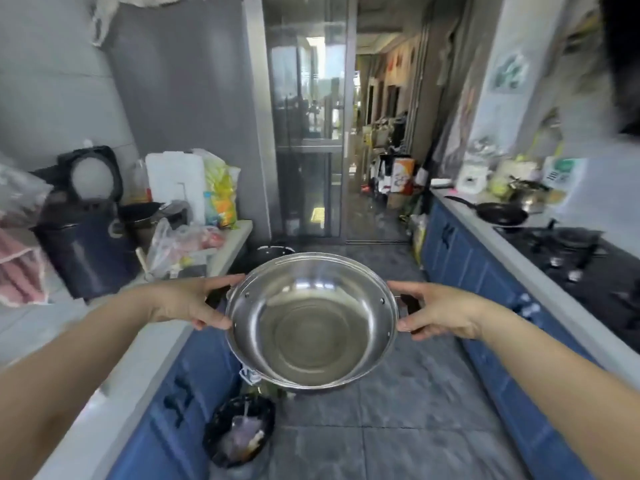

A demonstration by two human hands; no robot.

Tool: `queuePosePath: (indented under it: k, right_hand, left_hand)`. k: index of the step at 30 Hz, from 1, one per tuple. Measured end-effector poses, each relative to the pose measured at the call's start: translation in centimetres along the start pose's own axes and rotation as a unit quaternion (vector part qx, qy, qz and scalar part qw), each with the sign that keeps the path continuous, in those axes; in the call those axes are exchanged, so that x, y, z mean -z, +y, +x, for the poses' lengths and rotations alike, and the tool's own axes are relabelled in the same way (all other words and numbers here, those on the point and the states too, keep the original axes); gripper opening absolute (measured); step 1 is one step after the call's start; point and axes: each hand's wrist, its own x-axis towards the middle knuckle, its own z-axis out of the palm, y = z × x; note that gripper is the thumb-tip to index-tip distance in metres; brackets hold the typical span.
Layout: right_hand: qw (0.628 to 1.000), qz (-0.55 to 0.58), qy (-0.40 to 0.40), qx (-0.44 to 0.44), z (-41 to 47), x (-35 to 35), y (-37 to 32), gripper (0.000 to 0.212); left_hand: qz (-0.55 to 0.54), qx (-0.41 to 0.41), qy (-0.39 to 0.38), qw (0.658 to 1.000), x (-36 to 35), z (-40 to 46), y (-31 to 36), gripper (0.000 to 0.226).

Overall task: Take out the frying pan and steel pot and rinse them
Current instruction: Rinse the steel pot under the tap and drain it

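Observation:
A shiny steel pot (311, 323) with two dark side handles hangs in the air over the kitchen aisle, tilted so its empty inside faces me. My left hand (194, 301) grips its left handle and my right hand (440, 313) grips its right handle. A black frying pan (500, 213) with a long handle lies on the right counter, beyond the stove and apart from both hands.
Blue cabinets (464, 258) line both sides of the narrow tiled aisle. A black gas stove (575, 254) sits on the right counter. The left counter (239, 233) carries a dark pot, plastic bags and a white board. A bin (239, 431) with a black liner stands on the floor below the pot.

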Motion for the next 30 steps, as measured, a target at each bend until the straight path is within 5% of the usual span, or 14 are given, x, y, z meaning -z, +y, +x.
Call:
queuePosePath:
  k: [7, 14, 23, 30]
  right_hand:
    - [0.978, 0.077, 0.18, -0.069, -11.2, 13.1, 9.7, 0.079]
    - [0.933, 0.131, 0.311, -0.123, -18.7, 20.3, 16.7, 0.076]
    - [0.84, 0.207, 0.477, -0.157, -23.0, 26.4, 22.5, 0.079]
    - [0.75, 0.221, 0.595, -0.186, -25.0, 28.2, 27.3, 0.063]
  left_hand:
    - [0.063, -0.093, -0.115, 0.987, -8.7, 17.8, 15.8, 0.086]
    - [0.152, -0.177, -0.222, 0.947, -17.6, 33.1, 28.3, 0.102]
    - [0.202, -0.278, -0.317, 0.884, -27.3, 45.9, 42.1, 0.096]
    - [0.209, -0.307, -0.343, 0.862, -36.2, 51.0, 48.6, 0.093]
